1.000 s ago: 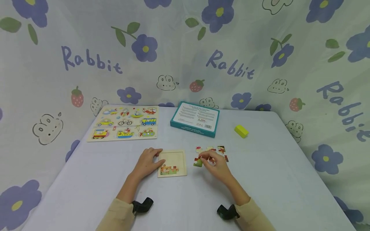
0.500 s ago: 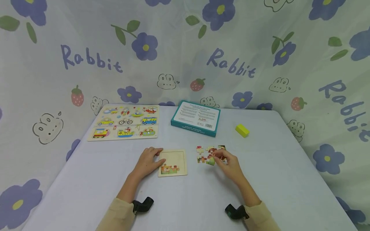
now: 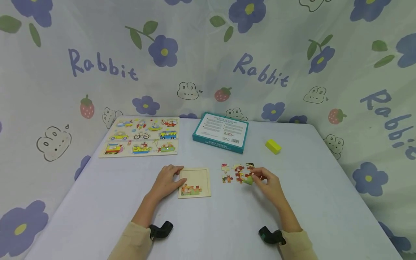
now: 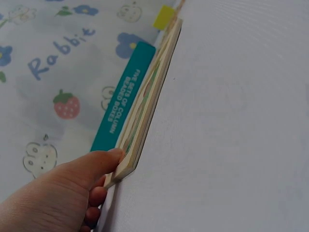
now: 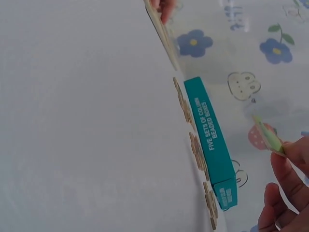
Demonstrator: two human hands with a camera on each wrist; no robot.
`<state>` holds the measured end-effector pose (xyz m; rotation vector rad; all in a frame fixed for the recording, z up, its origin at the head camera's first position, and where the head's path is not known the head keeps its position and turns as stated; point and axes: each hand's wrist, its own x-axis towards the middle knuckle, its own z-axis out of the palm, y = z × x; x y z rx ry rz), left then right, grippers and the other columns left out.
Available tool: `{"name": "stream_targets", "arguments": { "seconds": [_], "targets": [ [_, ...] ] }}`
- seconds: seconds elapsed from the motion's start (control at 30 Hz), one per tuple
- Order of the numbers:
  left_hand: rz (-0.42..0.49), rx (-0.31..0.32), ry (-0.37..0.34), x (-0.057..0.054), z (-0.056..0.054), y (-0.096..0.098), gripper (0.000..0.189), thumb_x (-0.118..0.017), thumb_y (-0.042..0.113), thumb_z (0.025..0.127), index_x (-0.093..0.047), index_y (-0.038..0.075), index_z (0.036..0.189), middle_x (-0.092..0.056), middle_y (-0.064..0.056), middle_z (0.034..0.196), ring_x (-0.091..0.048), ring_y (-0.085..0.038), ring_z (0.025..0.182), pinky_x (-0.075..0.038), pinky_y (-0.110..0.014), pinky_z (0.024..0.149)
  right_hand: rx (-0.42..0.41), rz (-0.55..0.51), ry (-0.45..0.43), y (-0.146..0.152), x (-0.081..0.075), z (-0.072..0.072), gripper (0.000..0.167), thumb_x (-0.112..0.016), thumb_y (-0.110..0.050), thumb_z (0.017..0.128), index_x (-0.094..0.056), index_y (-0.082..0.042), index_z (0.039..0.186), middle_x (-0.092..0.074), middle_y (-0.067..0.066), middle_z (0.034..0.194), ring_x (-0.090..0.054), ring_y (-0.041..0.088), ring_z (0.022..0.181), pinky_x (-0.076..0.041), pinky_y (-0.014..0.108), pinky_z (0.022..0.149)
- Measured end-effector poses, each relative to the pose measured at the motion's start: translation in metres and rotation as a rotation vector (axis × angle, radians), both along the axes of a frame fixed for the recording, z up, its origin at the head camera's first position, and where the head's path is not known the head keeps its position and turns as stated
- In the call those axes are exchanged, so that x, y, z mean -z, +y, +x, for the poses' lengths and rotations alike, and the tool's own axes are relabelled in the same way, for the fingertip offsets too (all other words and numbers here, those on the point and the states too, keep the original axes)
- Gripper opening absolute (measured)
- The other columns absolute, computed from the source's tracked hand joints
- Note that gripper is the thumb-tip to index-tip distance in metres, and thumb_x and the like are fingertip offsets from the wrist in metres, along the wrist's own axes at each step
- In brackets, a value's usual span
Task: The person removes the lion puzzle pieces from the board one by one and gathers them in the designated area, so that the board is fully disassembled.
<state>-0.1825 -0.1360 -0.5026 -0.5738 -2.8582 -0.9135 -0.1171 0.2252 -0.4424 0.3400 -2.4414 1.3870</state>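
My left hand holds the left side of a small square wooden puzzle tray; the left wrist view shows the thumb on top of the tray edge and the other fingers curled at its side. Two joined puzzle pieces lie in the tray's lower left. My right hand pinches a green puzzle piece between thumb and index finger; in the right wrist view this piece is raised above the table. Loose puzzle pieces lie right of the tray, some partly hidden behind the right hand.
A teal box lies behind the loose pieces. At the back left is a vehicle picture board, and a yellow block sits at the back right. A printed curtain hangs behind the white table.
My right hand has moved rightward over the loose pieces, carrying the green puzzle piece and uncovering pieces on the left. The left hand stays on the tray.
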Motion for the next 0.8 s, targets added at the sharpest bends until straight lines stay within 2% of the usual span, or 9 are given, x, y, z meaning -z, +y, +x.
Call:
{"name": "stream_targets", "arguments": {
  "seconds": [0.27, 0.43, 0.8],
  "targets": [
    [-0.01, 0.0, -0.007, -0.001, -0.001, 0.001, 0.052, -0.067, 0.036, 0.081, -0.058, 0.004, 0.121, -0.048, 0.003, 0.086, -0.039, -0.016, 0.081, -0.033, -0.033, 0.071, 0.022, 0.106, -0.037, 0.024, 0.032, -0.013, 0.009, -0.064, -0.007, 0.085, -0.065, -0.006, 0.094, -0.059, -0.001, 0.076, -0.05, 0.009, 0.07, -0.04, 0.024, 0.061],
    [0.0, -0.001, -0.012, -0.002, 0.0, 0.0, 0.052, -0.067, 0.036, 0.081, -0.058, 0.004, 0.121, -0.048, 0.003, 0.086, -0.039, -0.017, 0.081, -0.034, -0.034, 0.072, 0.023, 0.159, -0.066, 0.032, 0.035, -0.013, 0.007, -0.064, -0.007, 0.085, -0.066, -0.01, 0.091, -0.059, -0.004, 0.076, -0.05, 0.01, 0.068, -0.041, 0.024, 0.06],
    [-0.006, 0.009, 0.001, -0.001, -0.002, 0.001, 0.052, -0.068, 0.036, 0.081, -0.058, 0.004, 0.121, -0.049, 0.003, 0.086, -0.04, -0.017, 0.081, -0.035, -0.034, 0.072, 0.054, 0.237, -0.154, 0.042, 0.038, -0.012, 0.004, -0.066, -0.006, 0.083, -0.067, -0.007, 0.086, -0.055, -0.003, 0.07, -0.046, 0.012, 0.063, -0.039, 0.024, 0.056]
  ]
}}
